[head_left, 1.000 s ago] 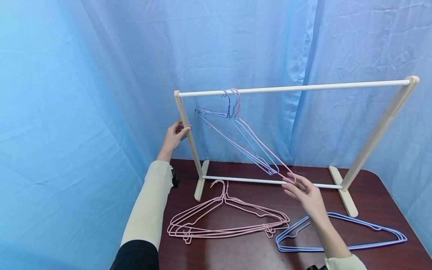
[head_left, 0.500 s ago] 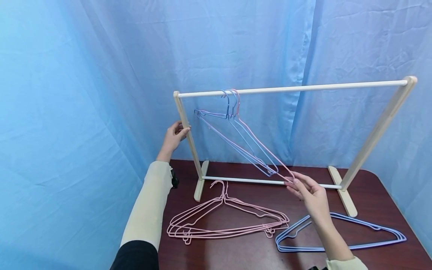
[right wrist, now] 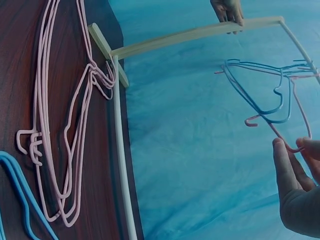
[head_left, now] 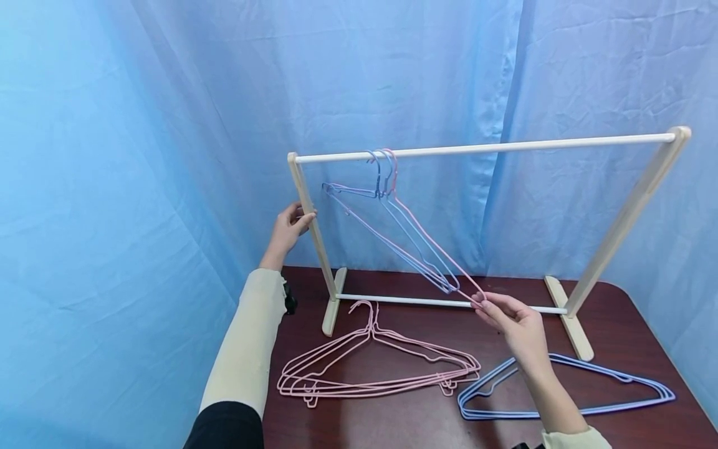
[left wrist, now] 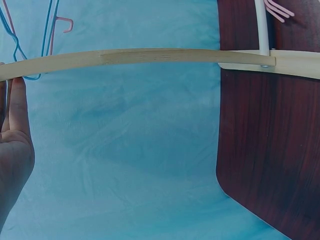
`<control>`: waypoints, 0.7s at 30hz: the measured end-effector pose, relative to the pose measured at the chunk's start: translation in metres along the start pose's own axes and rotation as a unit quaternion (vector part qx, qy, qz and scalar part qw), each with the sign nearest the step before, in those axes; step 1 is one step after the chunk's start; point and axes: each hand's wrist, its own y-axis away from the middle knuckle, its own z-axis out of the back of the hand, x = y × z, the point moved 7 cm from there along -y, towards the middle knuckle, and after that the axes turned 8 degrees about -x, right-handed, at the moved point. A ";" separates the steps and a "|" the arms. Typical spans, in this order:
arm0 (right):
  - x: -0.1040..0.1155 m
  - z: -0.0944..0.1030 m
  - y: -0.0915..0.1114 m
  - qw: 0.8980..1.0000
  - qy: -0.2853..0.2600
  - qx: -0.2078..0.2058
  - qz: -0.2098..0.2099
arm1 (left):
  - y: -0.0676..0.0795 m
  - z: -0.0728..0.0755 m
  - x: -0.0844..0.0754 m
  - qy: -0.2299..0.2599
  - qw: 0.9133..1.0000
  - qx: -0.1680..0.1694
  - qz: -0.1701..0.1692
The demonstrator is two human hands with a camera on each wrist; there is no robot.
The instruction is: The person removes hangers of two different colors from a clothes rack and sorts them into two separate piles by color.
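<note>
My left hand (head_left: 287, 227) grips the left wooden upright (head_left: 318, 246) of a small clothes rack, thumb on the near side. In the left wrist view, its fingers (left wrist: 19, 107) touch that upright. My right hand (head_left: 520, 327) pinches the lower right corner of a pink wire hanger (head_left: 395, 174), whose hook is over the white top rail (head_left: 505, 148). Just left of it, blue wire hangers (head_left: 378, 178) hang on the same rail, with overlapping wires. In the right wrist view, thumb and fingertips meet at the corner of the pink hanger (right wrist: 301, 105).
Several pink hangers (head_left: 359, 395) lie stacked on the dark wooden table (head_left: 392, 430), before the rack. Blue hangers (head_left: 617, 407) lie to their right, partly under my right forearm. A white lower bar (head_left: 415, 300) joins the rack's feet. Blue curtain (head_left: 224, 125) surrounds the table's back and sides.
My right hand has closed its thumb onto the pink hanger's corner and drawn it slightly left. My left hand stays on the upright.
</note>
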 end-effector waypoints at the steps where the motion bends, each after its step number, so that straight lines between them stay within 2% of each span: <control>1: 0.000 0.000 0.000 1.000 -0.006 0.002 -0.001 | 0.003 0.000 -0.004 -0.003 1.000 0.002 0.000; 3: 0.001 0.000 -0.001 1.000 -0.005 0.001 -0.004 | 0.009 0.000 -0.014 -0.005 1.000 0.006 0.003; 5: 0.001 0.001 -0.001 1.000 -0.004 -0.004 -0.010 | 0.009 0.000 -0.014 -0.005 1.000 0.006 0.002; 7: 0.003 0.004 -0.001 1.000 0.002 -0.014 -0.015 | 0.008 -0.001 -0.012 -0.009 1.000 0.005 -0.001; 10: 0.005 0.008 -0.001 0.999 0.001 -0.026 -0.021 | -0.001 -0.002 0.002 -0.007 1.000 0.000 -0.006; 21: 0.012 0.012 -0.003 0.997 -0.064 -0.046 -0.021 | -0.001 -0.003 -0.001 -0.007 1.000 0.000 -0.010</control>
